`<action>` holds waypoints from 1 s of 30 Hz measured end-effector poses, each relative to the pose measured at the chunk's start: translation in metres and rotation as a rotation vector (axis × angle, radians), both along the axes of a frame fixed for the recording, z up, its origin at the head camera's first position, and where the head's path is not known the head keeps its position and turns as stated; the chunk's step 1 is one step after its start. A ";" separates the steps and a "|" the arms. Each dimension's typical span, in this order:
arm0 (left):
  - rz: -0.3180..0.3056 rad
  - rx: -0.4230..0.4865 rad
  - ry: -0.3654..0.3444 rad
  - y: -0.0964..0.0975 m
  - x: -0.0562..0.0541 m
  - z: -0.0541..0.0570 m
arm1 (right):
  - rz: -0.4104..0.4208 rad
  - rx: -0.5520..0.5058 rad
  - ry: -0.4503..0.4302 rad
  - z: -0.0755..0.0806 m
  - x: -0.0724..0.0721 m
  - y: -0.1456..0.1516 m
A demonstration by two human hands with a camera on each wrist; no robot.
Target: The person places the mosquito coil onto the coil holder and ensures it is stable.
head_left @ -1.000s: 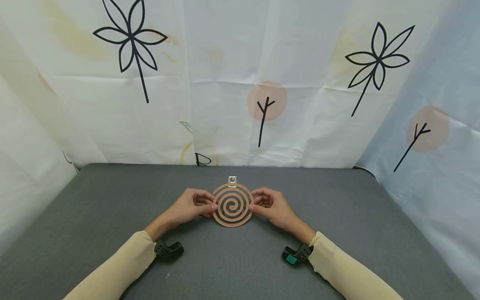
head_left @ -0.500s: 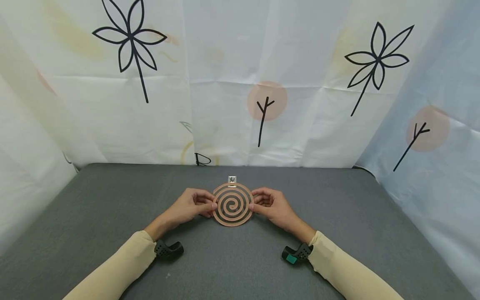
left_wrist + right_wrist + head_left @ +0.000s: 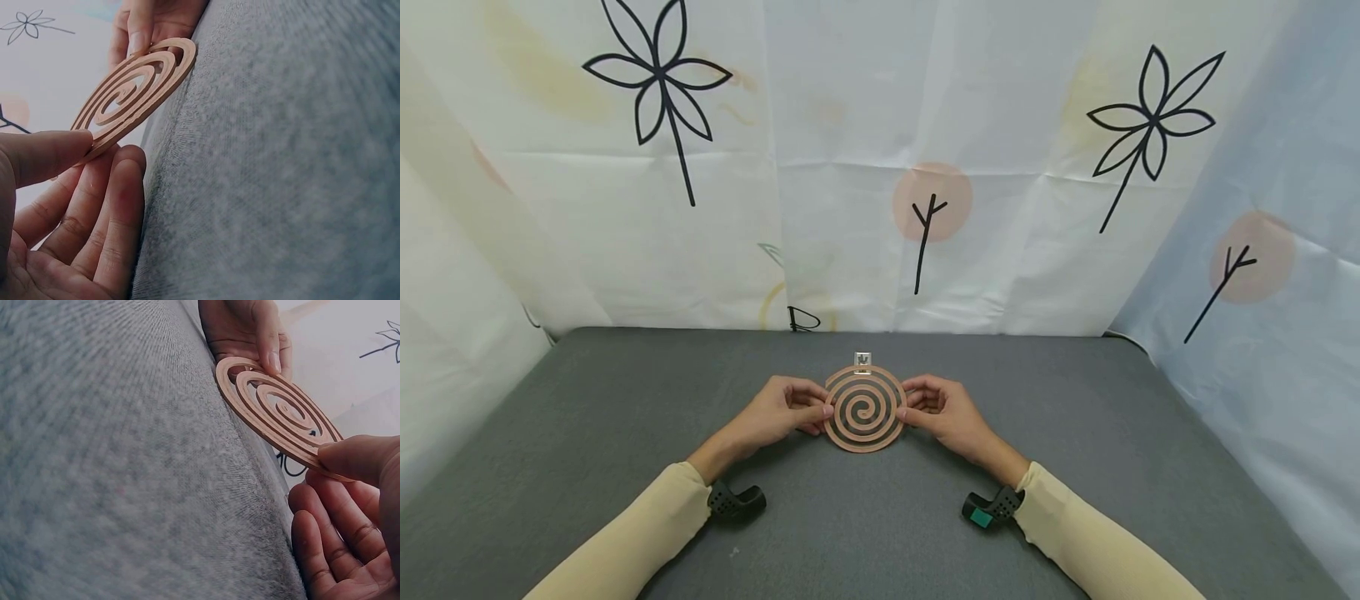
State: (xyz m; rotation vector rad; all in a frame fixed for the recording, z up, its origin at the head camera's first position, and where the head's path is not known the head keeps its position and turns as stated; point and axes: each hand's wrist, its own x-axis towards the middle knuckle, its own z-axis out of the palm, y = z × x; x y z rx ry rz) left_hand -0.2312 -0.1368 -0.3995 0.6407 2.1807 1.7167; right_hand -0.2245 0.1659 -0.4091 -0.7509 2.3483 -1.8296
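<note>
A flat, light-brown spiral disc (image 3: pixel 865 448), like a wooden trivet or coaster, is held up between both hands. My left hand (image 3: pixel 782 412) pinches its left edge, thumb on the near face and fingers behind. On the opposite edge my right hand (image 3: pixel 945 415) pinches it the same way. In the left wrist view the disc (image 3: pixel 156 103) tilts, its lower rim close to the grey surface; whether it touches cannot be told. The right wrist view shows the spiral (image 3: pixel 250 419) with the right thumb (image 3: pixel 356 456) pressed on its face.
Just behind the disc lies a small white square with a dark printed mark (image 3: pixel 862 359). Grey cloth covers the table (image 3: pixel 625 400). A white curtain (image 3: pixel 842 125) with leaf drawings hangs along the back and sides. Dark bands (image 3: pixel 737 502) sit at both wrists.
</note>
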 end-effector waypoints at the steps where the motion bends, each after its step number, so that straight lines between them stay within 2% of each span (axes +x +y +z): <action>1: 0.003 0.001 -0.001 0.000 0.000 0.000 | 0.000 0.001 -0.002 0.000 0.000 0.000; 6: 0.011 -0.003 -0.009 0.000 0.000 0.000 | 0.003 -0.005 -0.004 -0.001 0.000 0.000; 19: 0.062 0.039 -0.104 0.005 -0.002 0.004 | -0.006 -0.048 -0.047 0.003 0.000 0.000; 26: 0.080 0.065 -0.136 0.007 -0.004 0.008 | -0.010 -0.103 -0.098 0.009 -0.001 0.000; 30: 0.084 0.093 -0.132 0.008 -0.005 0.011 | -0.013 -0.125 -0.132 0.013 -0.002 0.000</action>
